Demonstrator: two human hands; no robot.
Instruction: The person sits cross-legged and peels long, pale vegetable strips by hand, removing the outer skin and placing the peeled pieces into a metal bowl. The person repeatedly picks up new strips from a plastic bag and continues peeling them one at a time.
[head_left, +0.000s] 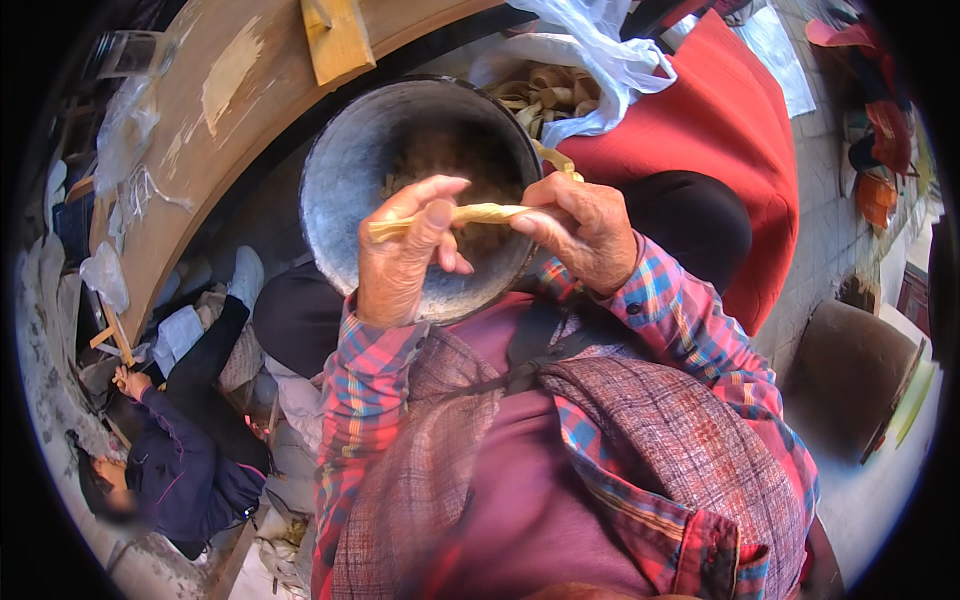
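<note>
A pale yellow twisted strip of plant fibre stretches between my two hands above a grey metal basin. My left hand has one end of it lying between thumb and fingers. Pinched by my right hand, the strip bends up past the knuckles to a loose tail near the basin's right rim. Blurred small pieces lie in the bottom of the basin, partly hidden by my hands. Behind the basin, a bag of clear plastic surrounds coiled dry strips.
A worn wooden table edge curves along the upper left, bearing a yellow wooden block. Red cloth spreads at the right by my dark-clad knee. Another person sits at the lower left. A brown stool or chair stands at the right.
</note>
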